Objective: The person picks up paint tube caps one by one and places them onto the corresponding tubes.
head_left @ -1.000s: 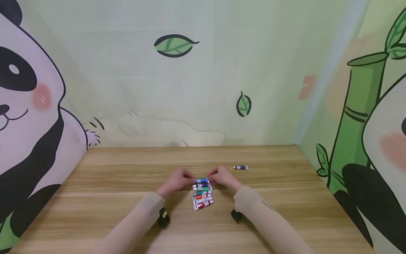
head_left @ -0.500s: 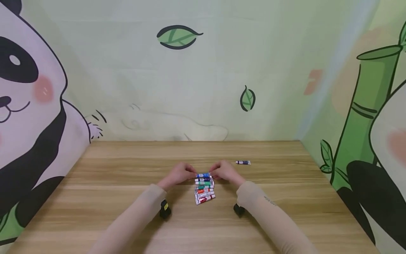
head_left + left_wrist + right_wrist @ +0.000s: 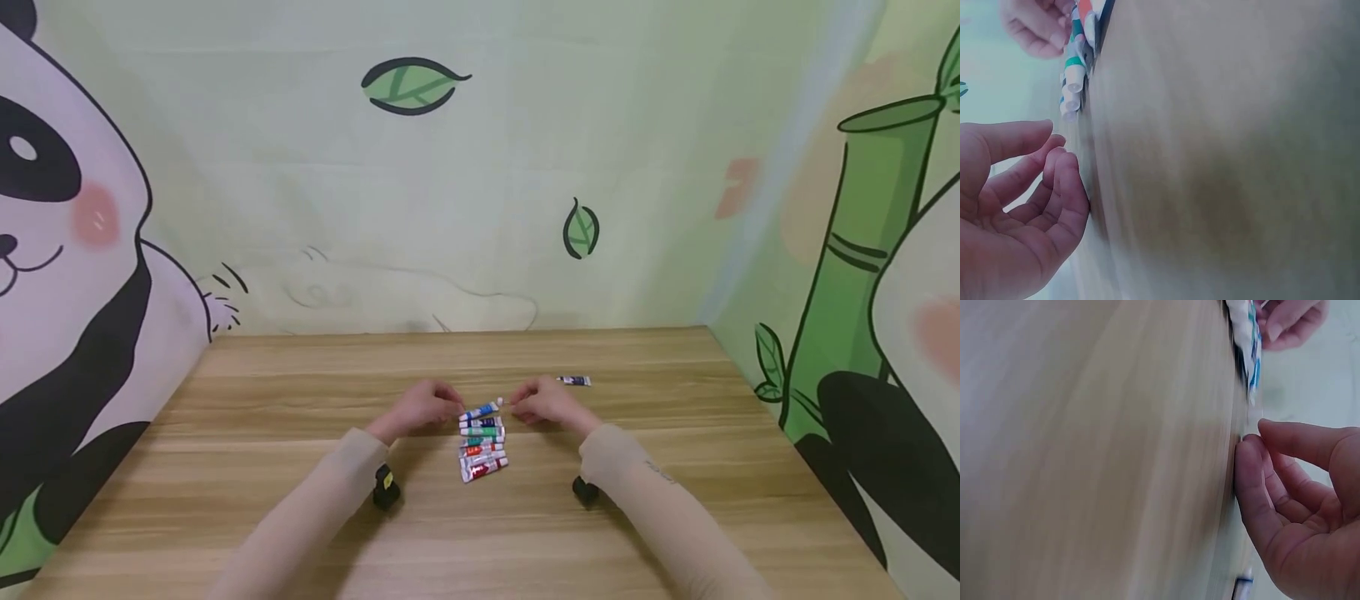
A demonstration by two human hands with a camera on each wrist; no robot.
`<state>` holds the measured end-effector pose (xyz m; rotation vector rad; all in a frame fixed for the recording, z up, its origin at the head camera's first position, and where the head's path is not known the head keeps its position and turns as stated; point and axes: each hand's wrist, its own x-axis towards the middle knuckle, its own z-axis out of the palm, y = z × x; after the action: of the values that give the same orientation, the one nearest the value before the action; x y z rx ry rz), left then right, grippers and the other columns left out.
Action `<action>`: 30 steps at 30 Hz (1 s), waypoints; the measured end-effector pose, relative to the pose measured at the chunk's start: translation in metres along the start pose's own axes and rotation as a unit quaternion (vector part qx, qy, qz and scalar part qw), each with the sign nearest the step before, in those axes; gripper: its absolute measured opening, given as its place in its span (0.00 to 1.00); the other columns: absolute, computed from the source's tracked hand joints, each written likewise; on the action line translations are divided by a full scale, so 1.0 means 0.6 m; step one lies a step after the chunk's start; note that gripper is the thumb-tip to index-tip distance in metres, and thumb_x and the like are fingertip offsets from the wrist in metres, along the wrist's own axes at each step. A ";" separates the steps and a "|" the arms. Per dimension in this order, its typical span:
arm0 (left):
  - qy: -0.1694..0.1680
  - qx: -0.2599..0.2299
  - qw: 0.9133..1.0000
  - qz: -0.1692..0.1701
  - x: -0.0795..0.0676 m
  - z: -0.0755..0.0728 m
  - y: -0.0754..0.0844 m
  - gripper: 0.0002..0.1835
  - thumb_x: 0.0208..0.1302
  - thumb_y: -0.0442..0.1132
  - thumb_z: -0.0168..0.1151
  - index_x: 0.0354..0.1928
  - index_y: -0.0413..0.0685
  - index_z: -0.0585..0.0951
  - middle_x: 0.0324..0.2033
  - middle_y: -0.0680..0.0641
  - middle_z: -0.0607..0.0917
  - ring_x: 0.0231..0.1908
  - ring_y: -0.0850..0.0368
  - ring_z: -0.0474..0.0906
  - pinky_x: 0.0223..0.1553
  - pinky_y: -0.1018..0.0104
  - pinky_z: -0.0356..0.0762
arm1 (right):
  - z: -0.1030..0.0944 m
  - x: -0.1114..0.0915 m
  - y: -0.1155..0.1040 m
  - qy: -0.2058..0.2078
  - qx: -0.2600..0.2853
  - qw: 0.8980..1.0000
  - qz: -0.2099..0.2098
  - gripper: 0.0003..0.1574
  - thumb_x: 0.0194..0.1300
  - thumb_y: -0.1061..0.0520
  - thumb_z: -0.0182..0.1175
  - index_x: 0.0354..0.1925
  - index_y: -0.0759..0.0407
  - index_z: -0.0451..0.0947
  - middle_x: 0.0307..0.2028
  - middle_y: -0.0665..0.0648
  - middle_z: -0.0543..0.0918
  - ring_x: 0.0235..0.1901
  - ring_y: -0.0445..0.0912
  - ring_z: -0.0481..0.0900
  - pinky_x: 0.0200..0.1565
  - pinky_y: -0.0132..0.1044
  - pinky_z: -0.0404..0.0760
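Observation:
Several small paint tubes lie in a stacked column mid-table in the head view. A blue tube [image 3: 478,412] is farthest back and slants; below it come a navy tube [image 3: 480,422], a green tube [image 3: 482,432], an orange-red tube [image 3: 480,450] and a red tube [image 3: 486,470]. My left hand [image 3: 422,407] is beside the blue tube's left end, thumb and fingertips apart and holding nothing. On the other side, my right hand [image 3: 551,404] hovers away from the row, its loosely bent fingers holding nothing. A tiny white spot [image 3: 500,402] shows between the blue tube and this hand.
One dark purple tube [image 3: 576,381] lies alone behind my right hand, partly covered by it. The wooden table [image 3: 300,367] meets a printed cloth backdrop [image 3: 480,192]. Black wrist devices sit under both sleeves, including the left wrist device [image 3: 386,487].
The blue tube, straight between both hands before, now slants with its right end farther back. My right hand has let go and moved right; the left hand has come slightly off. The head view shifted a little.

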<state>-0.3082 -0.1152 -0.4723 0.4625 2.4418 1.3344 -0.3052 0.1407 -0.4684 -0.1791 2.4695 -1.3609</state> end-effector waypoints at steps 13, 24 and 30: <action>0.009 0.051 0.999 0.013 0.031 0.001 0.030 0.11 0.68 0.37 0.64 0.48 0.39 0.84 0.37 0.47 0.84 0.37 0.52 0.78 0.39 0.61 0.77 | -0.092 -0.038 0.047 0.030 -0.026 0.999 -0.002 0.10 0.67 0.66 0.63 0.43 0.74 0.80 0.32 0.58 0.83 0.28 0.44 0.79 0.32 0.34 0.80; -0.014 0.075 0.996 0.050 0.058 0.038 0.060 0.13 0.64 0.38 0.68 0.46 0.37 0.83 0.37 0.44 0.85 0.34 0.53 0.81 0.36 0.62 0.81 | -0.148 -0.044 0.063 0.077 -0.084 0.993 0.006 0.12 0.67 0.64 0.60 0.46 0.71 0.80 0.35 0.59 0.82 0.31 0.46 0.76 0.32 0.35 0.77; -0.021 0.113 0.992 0.053 0.083 0.058 0.060 0.10 0.60 0.36 0.71 0.42 0.43 0.84 0.35 0.47 0.85 0.32 0.55 0.81 0.33 0.64 0.80 | -0.160 -0.037 0.058 0.109 -0.110 0.988 -0.001 0.12 0.65 0.66 0.61 0.46 0.72 0.79 0.33 0.59 0.80 0.26 0.44 0.72 0.29 0.34 0.72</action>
<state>-0.3337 -0.0498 -0.4655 0.6772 2.5770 1.0767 -0.3145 0.2422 -0.4451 -0.0860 2.8008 -1.1596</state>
